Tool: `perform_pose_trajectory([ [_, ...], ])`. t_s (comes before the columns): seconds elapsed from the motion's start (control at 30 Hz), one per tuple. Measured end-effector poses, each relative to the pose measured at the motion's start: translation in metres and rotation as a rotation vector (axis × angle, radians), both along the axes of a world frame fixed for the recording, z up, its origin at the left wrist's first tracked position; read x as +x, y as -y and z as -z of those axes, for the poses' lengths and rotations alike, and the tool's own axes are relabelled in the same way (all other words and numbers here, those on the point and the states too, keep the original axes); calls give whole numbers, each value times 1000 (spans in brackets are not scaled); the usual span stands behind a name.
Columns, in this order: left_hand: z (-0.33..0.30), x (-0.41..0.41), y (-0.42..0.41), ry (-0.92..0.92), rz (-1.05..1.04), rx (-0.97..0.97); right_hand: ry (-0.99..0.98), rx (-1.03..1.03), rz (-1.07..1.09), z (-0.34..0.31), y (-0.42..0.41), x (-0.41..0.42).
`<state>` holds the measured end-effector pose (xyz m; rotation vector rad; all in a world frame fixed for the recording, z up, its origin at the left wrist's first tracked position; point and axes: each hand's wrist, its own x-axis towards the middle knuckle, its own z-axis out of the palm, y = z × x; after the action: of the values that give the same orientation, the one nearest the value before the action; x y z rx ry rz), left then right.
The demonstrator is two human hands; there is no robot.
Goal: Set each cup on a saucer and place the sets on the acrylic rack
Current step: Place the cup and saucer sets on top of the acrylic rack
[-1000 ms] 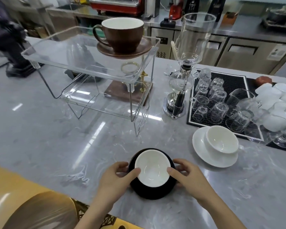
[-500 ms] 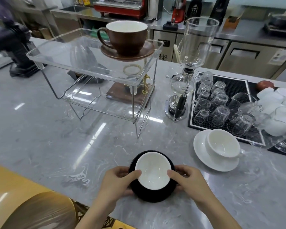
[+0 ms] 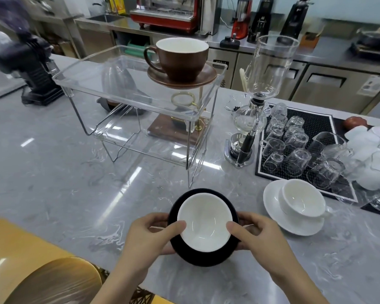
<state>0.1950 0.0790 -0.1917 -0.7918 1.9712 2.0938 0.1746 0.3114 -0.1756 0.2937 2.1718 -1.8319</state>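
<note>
Here, low in the middle of the frame, both hands hold the black saucer (image 3: 203, 257) with the black cup (image 3: 204, 222), white inside, seated on it. The left hand (image 3: 149, 235) curls round the saucer's left edge and the right hand (image 3: 257, 234) round its right edge, each thumb laid against the cup's rim. That two-sided hold looks meant to keep the cup from sliding on the saucer while the pair is carried as one. Whether the saucer is lifted clear of the grey worktop (image 3: 64, 194) or just resting on it I cannot tell from this angle.

The acrylic rack (image 3: 127, 99) stands in the upper middle of the frame, well apart from the hands. On the right end of its top shelf sits the brown cup (image 3: 180, 60) on the brown saucer (image 3: 182, 81), so one set appears done; the left part of that shelf is bare acrylic, likely room for the black set. At the right of the frame, near the hands, the white cup (image 3: 303, 200) rests off-centre on the white saucer (image 3: 292, 208), on the worktop, not yet racked.

Just above that set a black mat (image 3: 316, 119) carries upturned glasses, and a glass siphon brewer (image 3: 257, 110) stands between mat and rack, a thing to steer clear of on the way up.
</note>
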Motion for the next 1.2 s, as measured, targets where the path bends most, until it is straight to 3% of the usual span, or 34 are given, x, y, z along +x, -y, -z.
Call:
perform_pose_trajectory([
  [0.37,-54,6,20,-237,-24,16,-203,39,7,-56,19,1],
  [0.67,-90,6,33,-369,-51,-47,-336,-47,-16,-88,34,-3],
  [1.2,-159,-22,90,-637,-201,-103,-639,-24,-201,-170,95,-50],
])
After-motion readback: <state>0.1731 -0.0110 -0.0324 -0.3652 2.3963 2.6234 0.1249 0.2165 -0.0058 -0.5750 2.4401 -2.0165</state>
